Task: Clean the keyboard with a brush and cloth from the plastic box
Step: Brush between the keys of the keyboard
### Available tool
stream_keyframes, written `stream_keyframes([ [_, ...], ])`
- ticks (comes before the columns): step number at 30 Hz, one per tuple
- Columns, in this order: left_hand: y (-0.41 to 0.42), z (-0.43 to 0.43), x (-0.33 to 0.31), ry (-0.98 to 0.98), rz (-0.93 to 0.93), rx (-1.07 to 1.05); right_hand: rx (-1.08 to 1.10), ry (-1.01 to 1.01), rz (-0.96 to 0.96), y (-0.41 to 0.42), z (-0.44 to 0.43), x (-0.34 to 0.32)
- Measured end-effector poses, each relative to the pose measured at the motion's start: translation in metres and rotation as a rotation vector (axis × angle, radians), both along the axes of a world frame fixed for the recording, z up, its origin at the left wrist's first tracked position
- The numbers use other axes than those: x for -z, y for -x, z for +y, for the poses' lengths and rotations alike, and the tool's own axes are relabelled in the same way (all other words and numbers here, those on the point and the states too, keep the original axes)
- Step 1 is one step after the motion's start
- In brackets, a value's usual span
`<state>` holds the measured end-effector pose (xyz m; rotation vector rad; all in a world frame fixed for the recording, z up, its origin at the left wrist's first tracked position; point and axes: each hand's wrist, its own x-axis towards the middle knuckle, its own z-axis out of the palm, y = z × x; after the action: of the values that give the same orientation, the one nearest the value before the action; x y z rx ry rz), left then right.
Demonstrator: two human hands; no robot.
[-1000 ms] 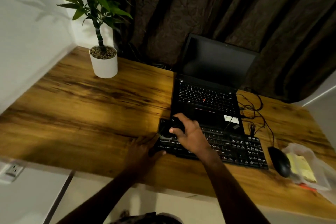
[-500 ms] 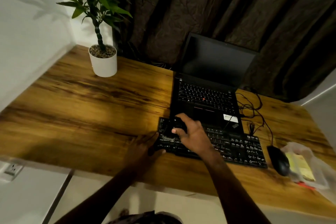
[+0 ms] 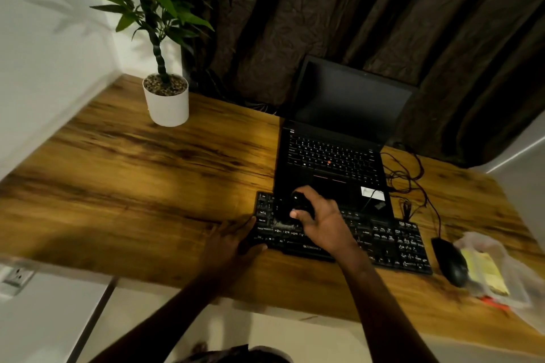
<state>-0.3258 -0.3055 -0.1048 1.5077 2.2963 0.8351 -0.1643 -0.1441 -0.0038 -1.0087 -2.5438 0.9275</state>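
A black keyboard (image 3: 383,240) lies on the wooden desk (image 3: 132,180), in front of an open black laptop (image 3: 333,156). My right hand (image 3: 321,219) grips a dark brush (image 3: 290,211) whose pale bristles touch the keys at the keyboard's left end. My left hand (image 3: 228,240) rests on the desk with its fingers against the keyboard's left edge. The clear plastic box (image 3: 501,271) sits at the desk's right edge, with a yellow cloth (image 3: 483,271) inside it.
A black mouse (image 3: 449,261) lies between the keyboard and the box. Black cables (image 3: 410,177) trail right of the laptop. A potted plant (image 3: 166,97) stands at the back left. Dark curtains hang behind the desk.
My right hand has drawn the brush a little toward me over the left keys. My left hand has stayed at the keyboard's left edge.
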Motion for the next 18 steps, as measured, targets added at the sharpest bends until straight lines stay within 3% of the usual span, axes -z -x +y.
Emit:
stream_keyframes([
  [8,0.001,-0.001,0.0,-0.01,0.003,0.012,0.05,-0.006,-0.073,-0.03,0.018,-0.005],
  [18,0.0,-0.002,-0.004,-0.017,0.022,0.005,0.064,-0.013,0.042,-0.019,0.002,-0.003],
])
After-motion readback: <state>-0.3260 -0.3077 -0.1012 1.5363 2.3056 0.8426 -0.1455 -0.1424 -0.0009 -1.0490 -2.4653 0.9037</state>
